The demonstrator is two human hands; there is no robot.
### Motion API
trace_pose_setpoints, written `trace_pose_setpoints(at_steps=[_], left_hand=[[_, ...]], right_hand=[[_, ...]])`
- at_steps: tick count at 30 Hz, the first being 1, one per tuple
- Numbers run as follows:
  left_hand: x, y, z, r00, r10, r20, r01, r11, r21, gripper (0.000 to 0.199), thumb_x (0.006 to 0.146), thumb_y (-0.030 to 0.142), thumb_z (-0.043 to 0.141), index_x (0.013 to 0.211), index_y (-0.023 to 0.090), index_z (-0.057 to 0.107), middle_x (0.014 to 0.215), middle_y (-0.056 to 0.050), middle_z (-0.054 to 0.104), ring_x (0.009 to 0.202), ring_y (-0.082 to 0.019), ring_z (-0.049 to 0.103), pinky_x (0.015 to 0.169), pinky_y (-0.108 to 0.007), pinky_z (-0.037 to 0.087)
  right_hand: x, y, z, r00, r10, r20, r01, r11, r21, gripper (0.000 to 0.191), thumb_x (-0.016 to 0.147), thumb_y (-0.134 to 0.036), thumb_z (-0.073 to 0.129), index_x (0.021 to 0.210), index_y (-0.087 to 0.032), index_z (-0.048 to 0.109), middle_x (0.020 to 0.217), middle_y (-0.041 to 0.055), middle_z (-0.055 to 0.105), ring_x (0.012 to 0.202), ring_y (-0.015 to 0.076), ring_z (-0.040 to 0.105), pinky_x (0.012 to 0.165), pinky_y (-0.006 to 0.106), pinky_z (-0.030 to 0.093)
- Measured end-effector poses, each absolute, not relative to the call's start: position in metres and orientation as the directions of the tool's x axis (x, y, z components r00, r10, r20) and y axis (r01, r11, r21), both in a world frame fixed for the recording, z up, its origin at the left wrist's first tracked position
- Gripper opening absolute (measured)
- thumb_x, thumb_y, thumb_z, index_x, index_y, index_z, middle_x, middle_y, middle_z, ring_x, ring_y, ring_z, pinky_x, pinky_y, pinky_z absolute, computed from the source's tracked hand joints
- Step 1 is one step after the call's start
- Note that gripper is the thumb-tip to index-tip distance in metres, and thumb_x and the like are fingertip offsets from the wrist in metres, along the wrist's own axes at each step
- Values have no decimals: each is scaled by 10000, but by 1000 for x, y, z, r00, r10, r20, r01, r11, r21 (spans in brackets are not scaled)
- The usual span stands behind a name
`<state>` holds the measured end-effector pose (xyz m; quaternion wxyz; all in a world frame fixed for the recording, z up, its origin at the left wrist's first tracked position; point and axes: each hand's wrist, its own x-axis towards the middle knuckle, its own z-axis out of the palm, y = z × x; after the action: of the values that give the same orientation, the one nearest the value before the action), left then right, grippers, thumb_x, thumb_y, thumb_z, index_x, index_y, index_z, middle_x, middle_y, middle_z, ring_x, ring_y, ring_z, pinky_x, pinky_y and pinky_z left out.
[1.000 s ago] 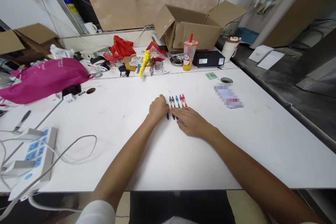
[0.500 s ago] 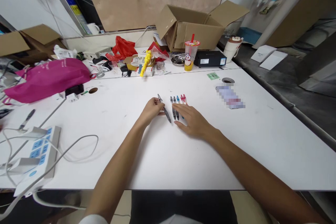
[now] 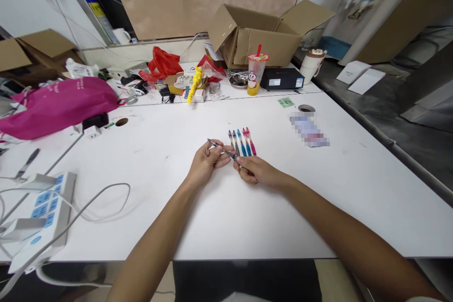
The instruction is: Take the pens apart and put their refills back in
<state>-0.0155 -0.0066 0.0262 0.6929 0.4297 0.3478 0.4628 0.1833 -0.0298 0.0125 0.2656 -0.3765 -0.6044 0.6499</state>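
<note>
A grey-black pen (image 3: 221,147) is held between both hands, slanting down to the right over the table. My left hand (image 3: 207,160) pinches its upper part, with the other fingers loosely extended beneath. My right hand (image 3: 255,169) is closed, thumb and fingers gripping the pen's lower end. Just beyond the hands, several pens lie side by side on the white table: black ones (image 3: 231,138), blue ones (image 3: 242,142) and red ones (image 3: 251,140). The held pen and the hands partly cover the black pens' lower ends.
On the left are a power strip (image 3: 47,212) with a looping cable (image 3: 120,184) and a magenta bag (image 3: 63,106). A plastic cup (image 3: 255,75), black box (image 3: 283,79) and cardboard box (image 3: 262,40) stand at the back. Right: a tape roll (image 3: 306,108) and a blurred flat item (image 3: 309,131).
My right hand has left the row of pens and closed on the lower end of the pen in my left hand. That pen has turned flatter, and more of the row shows.
</note>
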Motion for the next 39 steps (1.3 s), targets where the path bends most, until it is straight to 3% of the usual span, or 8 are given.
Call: trace_pose_setpoints(at_steps=[3,6,10,15,20,26,35,39], left_hand=[[-10,-11,25,236,967,-96,-327,172,929,331,830,383,778,988,184,566,1058,-111,768,946,-205,758,825,-286,589],[-7,-11,21,184,975,-123,-312,177,933,334,825,401,780,969,177,577,1013,-101,773,875,-185,764,793,-269,598],[-5,-8,18,127,980,-154,-306,186,933,314,850,392,760,986,169,585,1025,-119,773,839,-169,763,795,-275,608],[-5,-8,17,102,976,-194,-313,217,925,308,876,391,735,1023,172,577,1095,-144,762,853,-186,767,777,-301,620],[-3,-9,18,88,977,-192,-324,210,922,290,900,383,709,1034,162,577,1155,-163,745,913,-209,768,760,-295,619],[-1,-10,17,65,976,-206,-337,216,916,227,936,342,666,1018,156,565,1143,-172,746,927,-210,766,793,-310,618],[0,-9,14,68,973,-219,-366,229,902,258,910,356,705,995,149,577,1127,-178,745,918,-224,769,862,-382,615],[0,-7,13,51,960,-275,-411,271,870,239,936,349,671,973,123,603,1114,-180,743,921,-209,769,819,-308,626]], right_hand=[[184,-32,10,-400,917,7,380,173,-909,332,1002,-504,419,853,-229,531,636,-29,495,559,138,402,567,286,306],[185,-34,9,-309,945,105,585,276,-763,257,981,-472,484,928,-247,598,695,-12,577,593,160,463,597,301,313],[184,-35,9,-295,953,73,460,209,-863,410,1029,-489,368,812,-233,605,681,-1,619,594,158,521,618,313,387],[183,-31,4,-193,978,84,277,136,-951,277,975,-461,518,1123,-246,611,984,46,727,738,176,624,700,344,488],[182,-28,2,-111,976,186,279,210,-937,258,941,-442,585,1103,-244,616,1031,65,716,933,218,652,802,368,500],[182,-27,2,-57,979,197,240,205,-949,329,917,-414,615,1192,-240,568,985,56,694,916,213,642,793,364,497],[183,-26,6,-35,987,155,286,159,-945,280,893,-435,649,1059,-210,668,959,58,686,854,200,602,802,367,472],[184,-27,7,-33,959,282,291,279,-915,155,898,-368,656,954,-234,709,986,50,667,854,191,583,717,333,447]])
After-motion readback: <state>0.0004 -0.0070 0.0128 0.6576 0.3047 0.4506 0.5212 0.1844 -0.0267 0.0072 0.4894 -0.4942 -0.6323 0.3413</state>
